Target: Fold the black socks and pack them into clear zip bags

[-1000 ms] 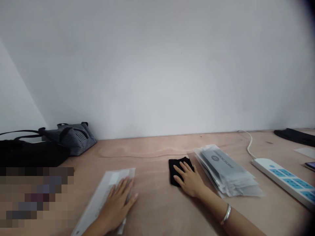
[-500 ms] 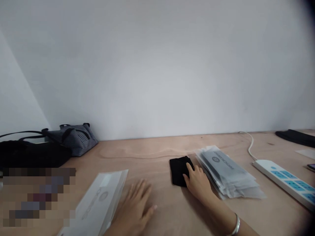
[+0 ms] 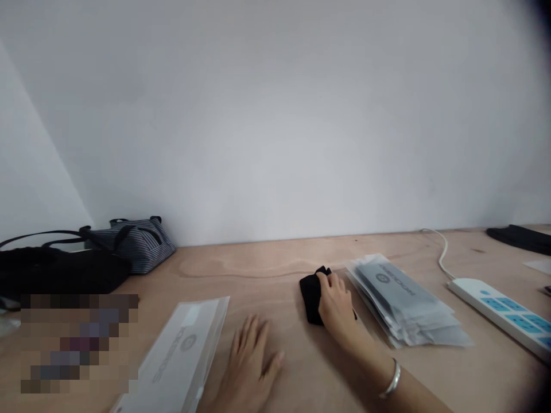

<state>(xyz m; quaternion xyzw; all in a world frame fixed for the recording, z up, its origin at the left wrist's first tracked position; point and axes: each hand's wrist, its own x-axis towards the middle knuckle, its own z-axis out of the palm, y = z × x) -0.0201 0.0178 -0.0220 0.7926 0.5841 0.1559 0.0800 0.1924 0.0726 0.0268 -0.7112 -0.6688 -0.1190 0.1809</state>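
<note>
My right hand (image 3: 336, 301) has its fingers closed on a black folded cloth item (image 3: 310, 298) lying on the wooden table. The cloth bunches up at its back edge, and the hand covers its right part. Flat on the table lies my left hand (image 3: 252, 358), fingers stretched out and holding nothing. Just left of it is a frosted plastic bag (image 3: 176, 350) with printed lettering. A pile of similar frosted bags (image 3: 398, 304), the top one with something dark inside, sits to the right of the cloth.
At the right is a white power strip (image 3: 501, 310) with a white cord (image 3: 441, 252). A dark flat item (image 3: 519, 238) lies at the far right. Back left are a striped bag (image 3: 144, 246) and a black bag (image 3: 64, 275). Part of the left side is pixelated.
My right hand has gone from fingers resting on the black cloth to grasping it, and the cloth has crumpled. My left hand still lies flat. The view has shifted slightly.
</note>
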